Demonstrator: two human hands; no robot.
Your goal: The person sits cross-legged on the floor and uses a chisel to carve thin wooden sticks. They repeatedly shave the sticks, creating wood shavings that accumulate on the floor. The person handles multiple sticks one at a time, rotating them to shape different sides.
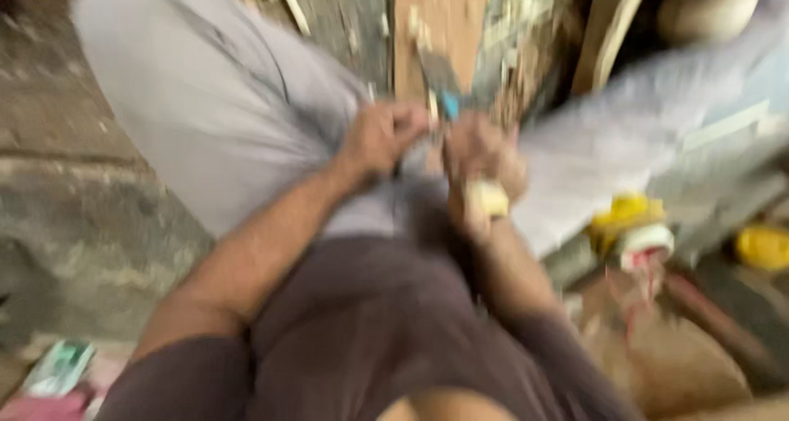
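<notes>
**Both hands closed, close together over lap; heavy blur**

Left hand [380,139]: fingers curled tight, contents not discernible. Right hand [481,168]: fingers wrapped round pale yellow handle [487,197], butt end protruding at 6 o'clock. Small blue piece [449,104] at 12 o'clock, between the hands. Wooden plank [434,26] further out at 12. Yellow-and-white objects [633,228] at 3 o'clock, well apart.

Pale yellowish handle-like piece [486,197] sticks out under the right hand [481,162], gripped. Small blue bit [449,105] shows just above, between both hands, touching left hand [382,137]. Heavy blur, exact shape unclear.
</notes>
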